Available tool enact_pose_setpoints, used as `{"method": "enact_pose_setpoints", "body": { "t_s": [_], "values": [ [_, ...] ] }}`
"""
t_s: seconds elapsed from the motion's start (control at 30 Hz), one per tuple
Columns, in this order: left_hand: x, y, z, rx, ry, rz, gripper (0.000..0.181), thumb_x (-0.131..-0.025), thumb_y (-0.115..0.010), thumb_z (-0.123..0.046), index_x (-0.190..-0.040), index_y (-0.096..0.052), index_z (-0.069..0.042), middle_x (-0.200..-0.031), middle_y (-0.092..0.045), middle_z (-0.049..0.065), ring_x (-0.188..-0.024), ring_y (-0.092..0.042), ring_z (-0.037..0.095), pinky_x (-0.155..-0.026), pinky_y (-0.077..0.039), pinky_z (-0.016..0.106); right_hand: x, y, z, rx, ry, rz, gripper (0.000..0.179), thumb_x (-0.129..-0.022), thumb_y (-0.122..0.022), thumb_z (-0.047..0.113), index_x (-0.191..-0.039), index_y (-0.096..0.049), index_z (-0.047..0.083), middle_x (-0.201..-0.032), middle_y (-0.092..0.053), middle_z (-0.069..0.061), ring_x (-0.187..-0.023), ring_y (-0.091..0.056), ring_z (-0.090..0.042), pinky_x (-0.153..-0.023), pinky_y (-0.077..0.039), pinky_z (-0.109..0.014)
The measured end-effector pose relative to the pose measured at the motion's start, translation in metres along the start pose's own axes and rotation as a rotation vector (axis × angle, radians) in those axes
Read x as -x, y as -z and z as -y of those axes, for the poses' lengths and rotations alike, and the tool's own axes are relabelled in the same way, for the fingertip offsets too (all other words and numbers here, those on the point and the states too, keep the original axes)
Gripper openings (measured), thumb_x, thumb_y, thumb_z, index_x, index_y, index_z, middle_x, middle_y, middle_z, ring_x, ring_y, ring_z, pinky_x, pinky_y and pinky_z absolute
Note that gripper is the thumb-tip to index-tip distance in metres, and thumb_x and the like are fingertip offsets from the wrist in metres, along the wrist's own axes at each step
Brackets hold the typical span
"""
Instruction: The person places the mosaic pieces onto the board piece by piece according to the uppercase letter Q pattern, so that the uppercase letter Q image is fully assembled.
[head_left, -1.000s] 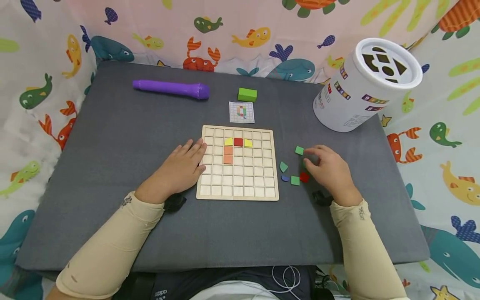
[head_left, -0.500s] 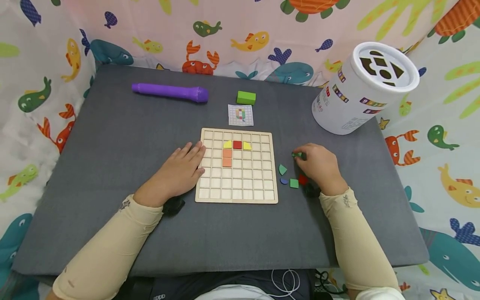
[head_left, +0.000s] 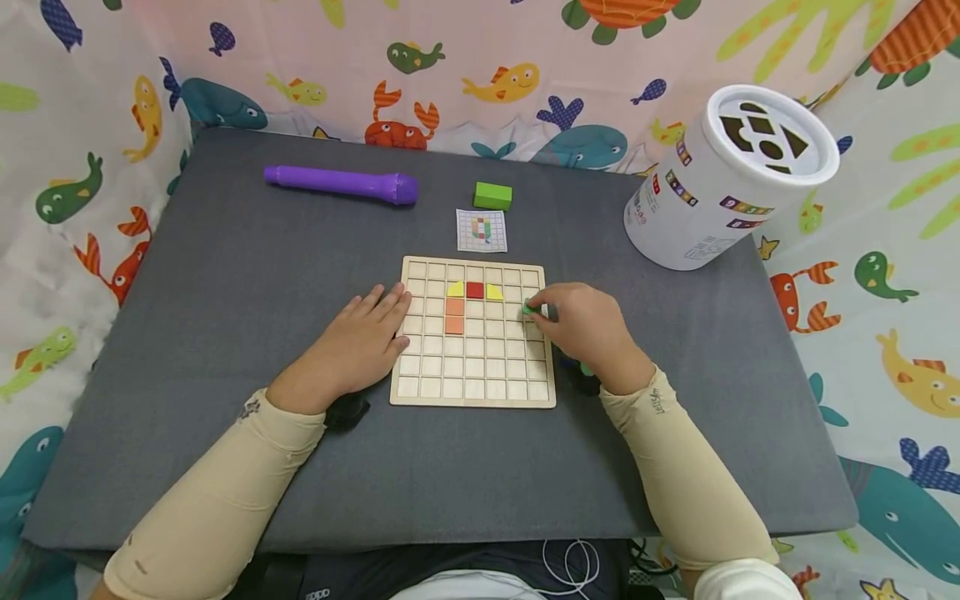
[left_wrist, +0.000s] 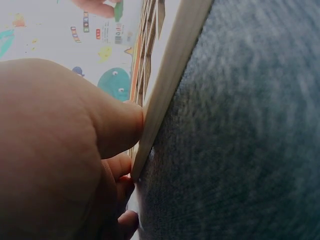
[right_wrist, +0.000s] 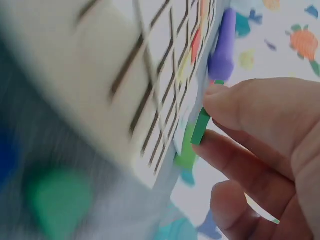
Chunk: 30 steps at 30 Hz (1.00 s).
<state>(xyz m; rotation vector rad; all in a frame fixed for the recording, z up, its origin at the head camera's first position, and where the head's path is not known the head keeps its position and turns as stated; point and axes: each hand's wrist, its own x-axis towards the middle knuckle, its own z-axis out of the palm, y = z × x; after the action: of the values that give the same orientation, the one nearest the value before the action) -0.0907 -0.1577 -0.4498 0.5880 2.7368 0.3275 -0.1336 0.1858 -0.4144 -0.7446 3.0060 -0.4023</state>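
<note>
A wooden grid board (head_left: 480, 390) lies mid-table. Set in its cells are a red square tile (head_left: 475, 290), a yellow tile (head_left: 456, 289) to the left of it, another yellow tile (head_left: 494, 292) to the right, and an orange pair of tiles (head_left: 454, 317) below the left one. My left hand (head_left: 345, 354) rests with straight fingers along the board's left edge, thumb against the side in the left wrist view. Over the board's right edge, my right hand (head_left: 588, 329) pinches a green square tile (right_wrist: 201, 127) between thumb and index finger.
Behind the board lie a small pattern card (head_left: 482, 231), a bright green block (head_left: 492, 196) and a purple toy microphone (head_left: 341, 184). A tall white tub (head_left: 697, 200) with shaped holes in its lid stands back right. Loose pieces, including a green one (right_wrist: 60, 200), lie right of the board.
My right hand has taken the green square tile from the loose pieces on the right and carried it left to the board's right edge. My left hand stays in place.
</note>
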Motion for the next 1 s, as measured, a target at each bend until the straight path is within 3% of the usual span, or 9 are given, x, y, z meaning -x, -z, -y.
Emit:
{"method": "enact_pose_setpoints", "body": {
  "t_s": [0.17, 0.3, 0.57, 0.73, 1.0],
  "values": [
    [0.000, 0.001, -0.001, 0.002, -0.007, -0.009, 0.069, -0.115, -0.045, -0.033, -0.170, -0.018, -0.002, -0.177, -0.013, 0.015, -0.162, -0.009, 0.040, -0.129, -0.010, 0.058, -0.011, -0.011, 0.019, -0.026, 0.055, 0.025, 0.011, -0.096, -0.082, 0.018, -0.107, -0.086, 0.016, -0.115, -0.079, -0.004, -0.102, -0.073, -0.023, -0.068, -0.059, -0.043],
    [0.001, 0.002, -0.002, 0.001, -0.007, -0.010, 0.069, -0.115, -0.046, -0.033, -0.170, -0.019, -0.002, -0.176, -0.015, 0.016, -0.162, -0.009, 0.040, -0.129, -0.011, 0.057, -0.017, -0.019, 0.026, -0.041, 0.075, 0.045, 0.011, -0.096, -0.083, 0.019, -0.105, -0.086, 0.016, -0.113, -0.080, -0.002, -0.097, -0.073, -0.020, -0.064, -0.058, -0.040],
    [0.000, 0.001, -0.001, -0.004, -0.005, -0.004, 0.069, -0.115, -0.045, -0.033, -0.170, -0.016, -0.003, -0.177, -0.012, 0.015, -0.162, -0.007, 0.039, -0.129, -0.009, 0.057, -0.028, -0.027, 0.032, 0.024, 0.135, 0.036, 0.010, -0.096, -0.080, 0.014, -0.104, -0.087, 0.016, -0.110, -0.078, 0.001, -0.097, -0.074, -0.018, -0.071, -0.061, -0.040],
    [-0.001, 0.001, 0.000, -0.007, -0.005, 0.003, 0.070, -0.115, -0.045, -0.034, -0.170, -0.015, -0.003, -0.177, -0.011, 0.014, -0.162, -0.007, 0.039, -0.129, -0.009, 0.057, -0.032, -0.028, 0.033, 0.030, 0.126, 0.044, 0.013, -0.098, -0.078, 0.012, -0.106, -0.087, 0.016, -0.109, -0.078, 0.000, -0.096, -0.074, -0.019, -0.072, -0.062, -0.041],
    [0.000, 0.001, 0.000, 0.001, -0.005, -0.001, 0.070, -0.115, -0.046, -0.033, -0.170, -0.016, -0.003, -0.177, -0.012, 0.015, -0.162, -0.007, 0.040, -0.129, -0.009, 0.058, -0.023, -0.015, 0.031, -0.042, 0.060, 0.128, 0.023, -0.104, -0.069, 0.021, -0.122, -0.083, 0.016, -0.128, -0.074, -0.004, -0.118, -0.069, -0.024, -0.088, -0.060, -0.046]
  ]
}}
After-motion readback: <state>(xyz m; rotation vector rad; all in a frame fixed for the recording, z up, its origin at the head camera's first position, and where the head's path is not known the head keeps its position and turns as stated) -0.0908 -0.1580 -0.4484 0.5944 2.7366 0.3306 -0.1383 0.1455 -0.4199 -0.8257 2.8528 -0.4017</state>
